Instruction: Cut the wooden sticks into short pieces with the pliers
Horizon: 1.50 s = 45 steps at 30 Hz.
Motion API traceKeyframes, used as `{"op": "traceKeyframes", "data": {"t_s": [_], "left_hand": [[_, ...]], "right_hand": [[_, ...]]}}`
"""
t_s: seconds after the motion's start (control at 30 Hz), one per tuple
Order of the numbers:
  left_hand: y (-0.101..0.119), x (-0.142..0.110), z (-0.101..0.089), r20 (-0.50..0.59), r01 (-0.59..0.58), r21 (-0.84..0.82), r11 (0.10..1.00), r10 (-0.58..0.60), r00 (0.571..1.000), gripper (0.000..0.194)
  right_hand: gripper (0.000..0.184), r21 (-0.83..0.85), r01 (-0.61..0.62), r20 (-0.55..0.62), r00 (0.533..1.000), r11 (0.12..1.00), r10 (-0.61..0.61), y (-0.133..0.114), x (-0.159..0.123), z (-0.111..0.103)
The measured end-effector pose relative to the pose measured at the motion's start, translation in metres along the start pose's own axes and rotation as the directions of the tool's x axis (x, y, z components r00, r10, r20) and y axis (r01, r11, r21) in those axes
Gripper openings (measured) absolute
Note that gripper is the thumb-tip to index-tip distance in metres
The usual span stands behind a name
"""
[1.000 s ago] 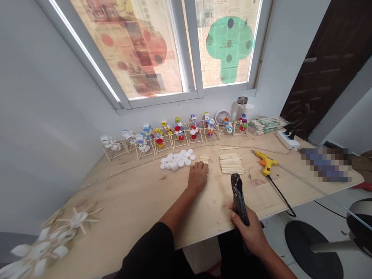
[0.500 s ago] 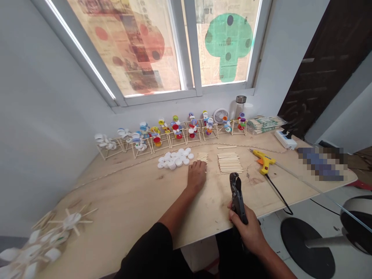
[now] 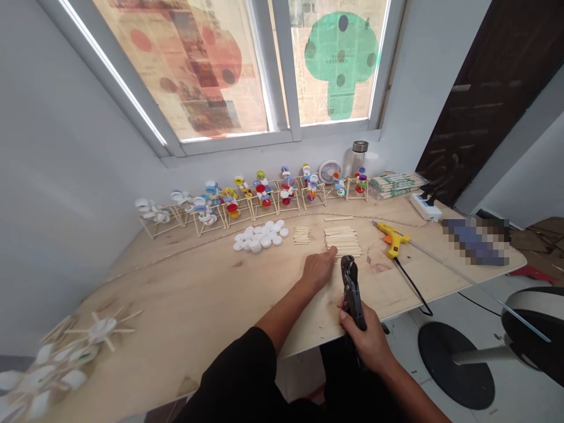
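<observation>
My left hand [image 3: 319, 269] rests on the plywood table with its fingertips at the near edge of a pile of long flat wooden sticks [image 3: 342, 241], and it holds nothing. My right hand [image 3: 365, 339] is shut around the grips of black cutting pliers [image 3: 351, 288], held upright with the jaws pointing up, just beside the pile. To the left lie a small bundle of short cut sticks [image 3: 302, 235] and a heap of white bottle caps [image 3: 259, 237].
Along the wall stands a row of stick frames with coloured bottle caps [image 3: 259, 197]. A yellow glue gun [image 3: 391, 239] lies to the right, its black cord hanging off the table edge. Further back are a power strip [image 3: 425, 207] and a bagged stick bundle [image 3: 394, 185].
My left hand has slid right, away from the short sticks, to the front of the long stick pile. The right hand still grips the pliers. The whole view has shifted slightly.
</observation>
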<state>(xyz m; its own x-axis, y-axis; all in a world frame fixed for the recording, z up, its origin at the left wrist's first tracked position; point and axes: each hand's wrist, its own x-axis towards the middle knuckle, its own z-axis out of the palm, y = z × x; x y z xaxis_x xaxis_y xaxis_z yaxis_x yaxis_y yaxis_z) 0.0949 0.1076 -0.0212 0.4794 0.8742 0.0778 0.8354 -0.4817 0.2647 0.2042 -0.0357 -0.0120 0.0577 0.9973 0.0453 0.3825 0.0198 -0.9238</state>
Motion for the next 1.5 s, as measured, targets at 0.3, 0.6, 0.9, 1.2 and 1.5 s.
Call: {"op": "traceKeyframes", "data": {"t_s": [0.3, 0.6, 0.9, 1.2, 1.5], "left_hand": [[0.006, -0.001, 0.003, -0.013, 0.022, -0.059, 0.998, -0.023, 1.0, 0.011], [0.009, -0.011, 0.003, -0.125, 0.105, -0.239, 0.965, -0.138, 0.983, 0.008], [0.005, -0.069, 0.003, -0.271, 0.143, -0.638, 0.756, -0.395, 0.878, 0.007], [0.008, -0.1, 0.003, -0.322, 0.032, -0.844, 0.535, -0.554, 0.768, 0.004], [0.002, -0.102, 0.007, -0.273, -0.024, -0.926, 0.377, -0.623, 0.734, 0.008]], "right_hand": [[0.019, 0.004, 0.033, -0.006, 0.999, 0.999, -0.033, 0.001, 0.0, -0.002], [0.02, 0.05, 0.057, -0.016, 0.998, 0.997, -0.056, 0.003, -0.003, -0.001], [0.029, 0.077, 0.078, -0.008, 0.997, 0.994, -0.077, 0.012, -0.002, -0.002], [0.034, 0.047, 0.122, -0.016, 0.992, 0.991, -0.121, 0.016, -0.003, -0.002], [0.039, 0.027, 0.126, -0.01, 0.992, 0.992, -0.126, 0.022, -0.002, -0.001]]}}
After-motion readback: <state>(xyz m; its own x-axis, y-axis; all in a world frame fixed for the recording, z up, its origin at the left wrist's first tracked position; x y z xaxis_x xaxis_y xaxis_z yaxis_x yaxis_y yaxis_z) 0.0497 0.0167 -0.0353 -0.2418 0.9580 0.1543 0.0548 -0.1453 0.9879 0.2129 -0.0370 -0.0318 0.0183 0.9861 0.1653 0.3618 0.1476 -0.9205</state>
